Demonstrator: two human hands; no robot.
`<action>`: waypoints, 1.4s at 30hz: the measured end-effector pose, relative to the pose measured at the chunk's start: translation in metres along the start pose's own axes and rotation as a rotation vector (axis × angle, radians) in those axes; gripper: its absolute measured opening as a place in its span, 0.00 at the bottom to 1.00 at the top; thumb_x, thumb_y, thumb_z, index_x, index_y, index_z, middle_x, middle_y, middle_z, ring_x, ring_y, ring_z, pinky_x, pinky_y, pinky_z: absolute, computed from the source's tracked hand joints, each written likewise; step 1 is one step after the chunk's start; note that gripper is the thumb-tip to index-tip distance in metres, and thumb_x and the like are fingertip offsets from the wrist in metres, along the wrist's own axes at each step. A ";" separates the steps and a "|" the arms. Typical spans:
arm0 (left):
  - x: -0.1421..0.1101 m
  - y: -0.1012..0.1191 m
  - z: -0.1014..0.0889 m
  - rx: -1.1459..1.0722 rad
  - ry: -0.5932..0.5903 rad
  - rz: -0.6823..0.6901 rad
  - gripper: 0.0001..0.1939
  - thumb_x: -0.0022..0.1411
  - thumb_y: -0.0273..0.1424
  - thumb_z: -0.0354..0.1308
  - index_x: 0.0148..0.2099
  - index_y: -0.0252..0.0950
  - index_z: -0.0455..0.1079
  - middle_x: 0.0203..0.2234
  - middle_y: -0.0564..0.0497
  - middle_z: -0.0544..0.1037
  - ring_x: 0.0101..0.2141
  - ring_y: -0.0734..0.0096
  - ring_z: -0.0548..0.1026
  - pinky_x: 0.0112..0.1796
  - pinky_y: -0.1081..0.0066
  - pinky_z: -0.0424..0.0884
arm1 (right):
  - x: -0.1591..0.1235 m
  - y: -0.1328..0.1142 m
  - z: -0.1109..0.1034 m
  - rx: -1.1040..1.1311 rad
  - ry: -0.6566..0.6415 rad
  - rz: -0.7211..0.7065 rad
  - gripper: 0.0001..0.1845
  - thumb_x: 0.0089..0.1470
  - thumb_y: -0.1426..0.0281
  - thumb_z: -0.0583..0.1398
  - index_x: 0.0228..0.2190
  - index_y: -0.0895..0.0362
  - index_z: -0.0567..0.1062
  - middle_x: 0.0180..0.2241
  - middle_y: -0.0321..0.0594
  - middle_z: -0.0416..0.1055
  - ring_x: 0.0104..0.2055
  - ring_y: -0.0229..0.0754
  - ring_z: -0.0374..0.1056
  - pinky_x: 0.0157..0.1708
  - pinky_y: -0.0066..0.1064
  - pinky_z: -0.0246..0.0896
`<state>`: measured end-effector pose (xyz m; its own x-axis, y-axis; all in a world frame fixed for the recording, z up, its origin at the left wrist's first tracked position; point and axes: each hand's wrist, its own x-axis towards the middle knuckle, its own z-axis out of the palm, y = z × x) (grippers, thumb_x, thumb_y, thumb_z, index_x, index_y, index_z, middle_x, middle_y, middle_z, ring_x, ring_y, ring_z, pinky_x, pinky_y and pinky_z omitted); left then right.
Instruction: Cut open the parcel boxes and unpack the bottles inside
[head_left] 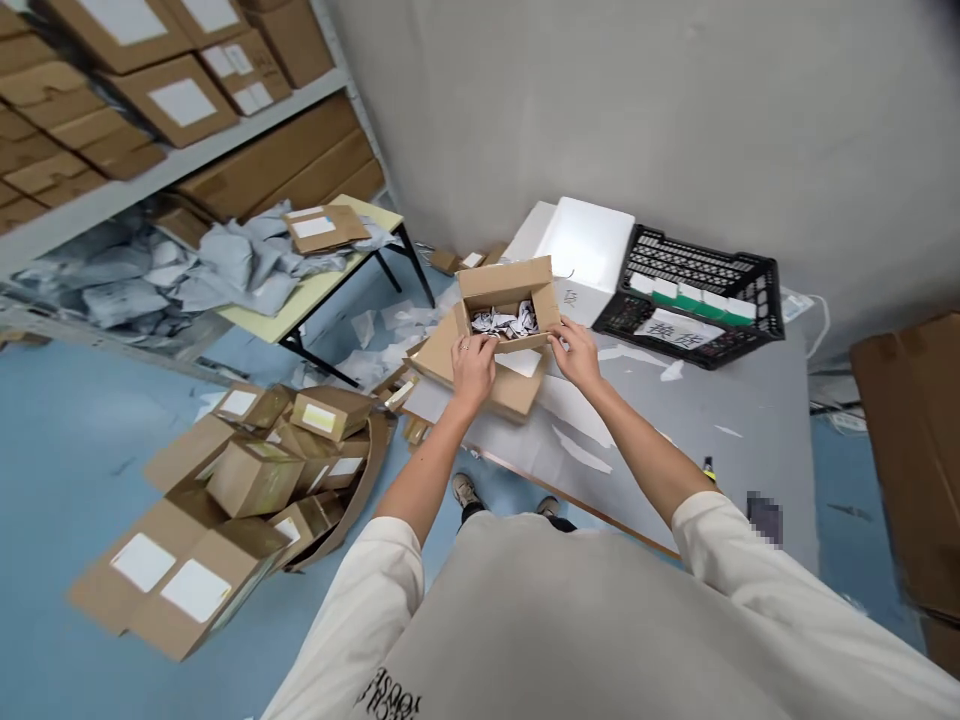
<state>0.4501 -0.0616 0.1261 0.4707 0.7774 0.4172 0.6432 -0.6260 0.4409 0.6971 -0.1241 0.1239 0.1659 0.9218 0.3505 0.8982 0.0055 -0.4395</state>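
A small open cardboard box (504,280) with raised flaps sits on top of a larger flat carton (516,395). Inside it lie crumpled black-and-white paper strips (514,320); anything beneath them is hidden. My left hand (474,370) is closed over the box's front edge near its left corner, a ring on one finger. At the front right corner, my right hand (574,354) pinches the cardboard between thumb and fingers. The flat carton below has a white label (525,361) and overhangs the grey table's (720,410) left end.
On the table stand a black plastic crate (694,345) with white and green contents, a white foam box (589,240) and torn paper scraps (581,450). Left on the floor, a big carton (367,480) overflows with boxes. Grey parcels (225,265) cover a yellow table beside shelves.
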 end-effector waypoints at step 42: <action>0.003 -0.095 0.074 -0.154 -0.432 -0.126 0.21 0.66 0.28 0.55 0.61 0.35 0.69 0.65 0.35 0.65 0.65 0.47 0.64 0.65 0.52 0.62 | -0.045 -0.017 0.104 -0.030 -0.236 0.529 0.35 0.58 0.60 0.60 0.64 0.56 0.65 0.70 0.56 0.56 0.66 0.65 0.57 0.62 0.57 0.57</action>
<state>0.4348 0.0047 0.0267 0.6238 0.7816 -0.0019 0.6300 -0.5013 0.5932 0.6318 -0.1254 0.0298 0.5036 0.8574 -0.1059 0.7294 -0.4876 -0.4797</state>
